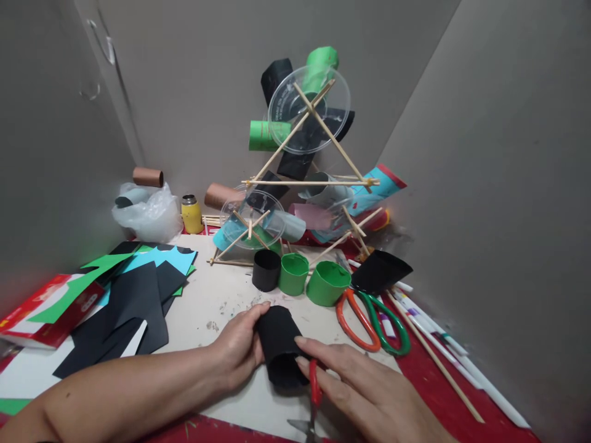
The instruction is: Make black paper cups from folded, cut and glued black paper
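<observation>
My left hand (242, 351) is closed around the side of a black paper tube (279, 338), its thumb along the top edge. The tube tilts, with its open end facing me. The fingertips of my right hand (355, 381) rest on the tube's right edge. Small scissors (314, 384) with a red handle hang at those fingers, blades pointing down towards me. Just beyond stand a short black paper ring (266, 271) and two green paper rings, one in the middle (293, 275) and one to the right (329, 284).
A wooden stick frame (290, 183) carries a clear plastic disc (339, 92) with green and black tubes. Orange-handled scissors (357, 326), green-handled scissors (392, 329) and sticks (438, 363) lie right. Paper scraps (143, 295) cover the left; a yellow bottle (191, 215) stands behind.
</observation>
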`<state>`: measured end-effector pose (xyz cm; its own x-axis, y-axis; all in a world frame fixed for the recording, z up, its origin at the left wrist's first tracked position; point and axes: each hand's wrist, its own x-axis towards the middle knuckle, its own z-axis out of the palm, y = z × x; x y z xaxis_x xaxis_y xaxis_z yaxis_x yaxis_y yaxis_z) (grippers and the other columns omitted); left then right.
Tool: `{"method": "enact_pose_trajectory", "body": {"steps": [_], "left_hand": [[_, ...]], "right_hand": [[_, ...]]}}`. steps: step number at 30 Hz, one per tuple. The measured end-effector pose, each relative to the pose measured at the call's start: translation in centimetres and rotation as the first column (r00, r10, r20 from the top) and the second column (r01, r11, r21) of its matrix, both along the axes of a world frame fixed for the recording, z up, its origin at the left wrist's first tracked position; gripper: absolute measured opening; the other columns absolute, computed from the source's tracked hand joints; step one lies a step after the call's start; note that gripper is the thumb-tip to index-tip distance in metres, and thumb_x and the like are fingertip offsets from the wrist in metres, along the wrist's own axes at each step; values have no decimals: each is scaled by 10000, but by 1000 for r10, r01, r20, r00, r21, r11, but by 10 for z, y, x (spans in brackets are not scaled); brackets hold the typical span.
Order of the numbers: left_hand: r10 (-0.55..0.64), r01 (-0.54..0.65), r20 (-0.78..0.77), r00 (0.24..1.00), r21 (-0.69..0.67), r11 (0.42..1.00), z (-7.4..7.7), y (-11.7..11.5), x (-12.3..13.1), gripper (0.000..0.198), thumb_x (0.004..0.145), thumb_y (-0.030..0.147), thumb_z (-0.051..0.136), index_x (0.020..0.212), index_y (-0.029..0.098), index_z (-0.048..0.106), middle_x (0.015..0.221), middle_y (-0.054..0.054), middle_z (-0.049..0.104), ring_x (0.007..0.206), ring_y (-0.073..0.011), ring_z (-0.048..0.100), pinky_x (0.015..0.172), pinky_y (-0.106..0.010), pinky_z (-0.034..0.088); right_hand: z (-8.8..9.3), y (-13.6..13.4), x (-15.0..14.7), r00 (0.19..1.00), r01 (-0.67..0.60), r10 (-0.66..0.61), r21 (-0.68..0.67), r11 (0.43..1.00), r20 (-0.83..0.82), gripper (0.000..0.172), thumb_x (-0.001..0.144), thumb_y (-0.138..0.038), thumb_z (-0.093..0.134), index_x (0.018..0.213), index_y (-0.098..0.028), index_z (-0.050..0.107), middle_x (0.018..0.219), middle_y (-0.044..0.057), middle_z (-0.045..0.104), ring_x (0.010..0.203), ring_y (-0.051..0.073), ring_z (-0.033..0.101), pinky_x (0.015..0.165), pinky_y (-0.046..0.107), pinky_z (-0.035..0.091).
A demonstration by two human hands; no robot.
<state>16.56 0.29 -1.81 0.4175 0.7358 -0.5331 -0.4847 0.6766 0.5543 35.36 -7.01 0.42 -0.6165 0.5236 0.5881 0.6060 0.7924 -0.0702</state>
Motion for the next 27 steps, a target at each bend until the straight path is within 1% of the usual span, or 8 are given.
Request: {"method": "enact_pose_trajectory", "body": {"steps": [4, 8, 11, 14, 18, 22, 25, 27], "left_hand": [[-46, 46, 2, 999, 45, 998, -1, 0, -1, 248, 896, 317, 558, 948, 97, 659, 872, -97, 692, 737, -181, 651, 714, -283, 508], [-172, 201, -204, 964, 136, 970, 0, 3, -5, 383, 838, 439, 605, 999, 104, 701, 819, -70, 666, 678, -149, 601, 594, -222, 445], [-202, 275, -302, 932, 220, 936, 2, 4, -7, 366, 797, 444, 643, 951, 122, 721, 812, -49, 655, 684, -136, 578, 613, -210, 427], [-249, 325, -285, 926, 261, 909, 3, 1, -8, 273, 771, 368, 667, 862, 118, 724, 810, -53, 657, 729, -151, 587, 700, -238, 447], [-322, 362, -202, 925, 206, 909, 4, -3, -7, 188, 723, 267, 688, 802, 99, 719, 789, -66, 672, 743, -168, 609, 763, -268, 460], [-276, 279, -49, 960, 57, 959, 4, 3, -7, 160, 706, 224, 677, 787, 89, 709, 734, -64, 692, 672, -166, 631, 712, -264, 478], [-262, 264, 56, 964, -28, 964, 1, 12, -9, 198, 747, 250, 618, 787, 72, 695, 745, -99, 705, 661, -189, 657, 681, -275, 493], [-268, 274, 117, 956, -33, 961, -2, 18, -9, 229, 763, 268, 591, 814, 66, 686, 788, -125, 706, 720, -222, 678, 655, -278, 495]], "right_hand": [[14, -6, -1, 999, 30, -29, -50, 998, 23, 394, 991, -431, 336, 1122, -156, 585, 1105, 189, 713, 920, 287, 698, 714, 361, 588], [16, -6, 2, 999, 15, -14, -20, 1000, 41, 404, 989, -437, 351, 1098, -151, 617, 1101, 160, 724, 880, 264, 706, 695, 338, 592], [20, -7, 2, 995, 31, -29, -10, 999, 93, 417, 996, -402, 323, 1066, -138, 638, 1097, 151, 728, 832, 246, 710, 669, 319, 588], [22, -8, -1, 993, 41, -38, -20, 999, 113, 348, 978, -313, 351, 1066, -150, 645, 1118, 128, 727, 795, 236, 712, 636, 318, 588], [7, -3, 1, 999, -2, 6, -83, 997, 49, 305, 946, -251, 426, 1182, -169, 602, 1211, 116, 691, 851, 229, 716, 662, 303, 593], [-5, -1, 10, 980, -82, 52, -156, 984, -190, 561, 881, -443, 590, 1370, -185, 494, 1324, 175, 601, 1065, 272, 664, 815, 306, 574], [2, -9, 14, 920, -121, -70, -451, 884, -385, 559, 839, -422, 661, 1351, -234, 538, 1210, 155, 659, 1097, 293, 642, 841, 332, 566], [8, -15, 13, 835, -224, -221, -678, 700, -504, 453, 859, -440, 637, 1270, -252, 611, 983, 109, 710, 870, 238, 695, 704, 295, 580]]}}
